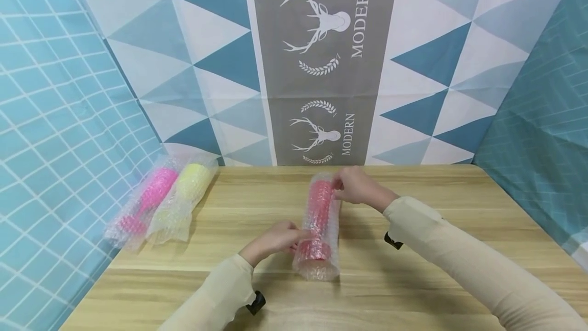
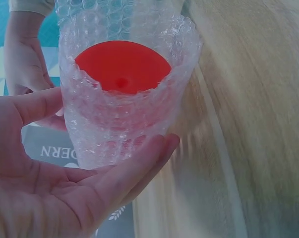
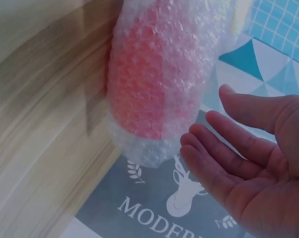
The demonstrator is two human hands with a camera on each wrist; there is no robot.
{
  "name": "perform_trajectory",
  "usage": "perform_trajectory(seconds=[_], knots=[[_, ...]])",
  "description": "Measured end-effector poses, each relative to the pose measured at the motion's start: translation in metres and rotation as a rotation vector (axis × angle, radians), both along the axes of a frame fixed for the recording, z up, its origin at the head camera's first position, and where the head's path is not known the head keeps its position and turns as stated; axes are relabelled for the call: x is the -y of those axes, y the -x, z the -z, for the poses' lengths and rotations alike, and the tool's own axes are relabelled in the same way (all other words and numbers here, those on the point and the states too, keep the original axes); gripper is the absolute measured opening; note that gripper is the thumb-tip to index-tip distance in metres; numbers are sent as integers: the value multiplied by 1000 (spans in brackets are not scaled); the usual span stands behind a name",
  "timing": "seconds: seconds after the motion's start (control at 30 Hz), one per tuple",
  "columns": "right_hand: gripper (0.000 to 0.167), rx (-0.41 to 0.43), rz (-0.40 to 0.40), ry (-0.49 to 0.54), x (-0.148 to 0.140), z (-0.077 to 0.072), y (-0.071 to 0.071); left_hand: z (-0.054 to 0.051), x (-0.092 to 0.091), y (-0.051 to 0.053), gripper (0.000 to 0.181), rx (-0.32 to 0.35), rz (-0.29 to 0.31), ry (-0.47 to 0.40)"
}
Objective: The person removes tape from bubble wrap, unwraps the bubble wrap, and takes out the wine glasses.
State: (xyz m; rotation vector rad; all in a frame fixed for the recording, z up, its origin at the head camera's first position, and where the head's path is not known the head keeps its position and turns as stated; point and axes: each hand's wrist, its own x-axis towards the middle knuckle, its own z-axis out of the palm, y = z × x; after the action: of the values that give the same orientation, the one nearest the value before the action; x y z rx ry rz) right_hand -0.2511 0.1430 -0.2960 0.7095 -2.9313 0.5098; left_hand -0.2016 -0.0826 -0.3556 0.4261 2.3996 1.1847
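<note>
Bubble-wrapped red object (image 1: 320, 218) lay mid-table, near end unsealed

Wrapping looked done round the sides; closing the near end, where a red disc (image 2: 122, 64) showed, seemed left. The left hand (image 1: 278, 236) gripped there between thumb and fingers. Farther up, the right hand (image 1: 356, 185) had loosely extended fingers beside the film, contact uncertain. Leftward, pink (image 1: 156, 188) and yellow (image 1: 193, 180) bundles lay apparently wrapped. Film blurred all three shapes.

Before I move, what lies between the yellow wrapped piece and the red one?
The head view shows bare tabletop, then the left hand holding the red piece.
</note>
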Motion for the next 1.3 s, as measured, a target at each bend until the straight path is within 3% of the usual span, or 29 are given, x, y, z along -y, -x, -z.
perform_trajectory(seconds=[0.33,0.63,0.93,1.3], knots=[[7,4,-32,-19,4,4,3,-8,-2,3,45,-42,-19,38],[13,78,2,10,2,8,2,-7,-13,4,60,-50,-96,64],[15,57,-21,1,1,6,3,-8,-23,-2,48,-111,-112,52],[18,73,37,-36,-7,0,11,-8,-36,-5,39,-122,-122,0]])
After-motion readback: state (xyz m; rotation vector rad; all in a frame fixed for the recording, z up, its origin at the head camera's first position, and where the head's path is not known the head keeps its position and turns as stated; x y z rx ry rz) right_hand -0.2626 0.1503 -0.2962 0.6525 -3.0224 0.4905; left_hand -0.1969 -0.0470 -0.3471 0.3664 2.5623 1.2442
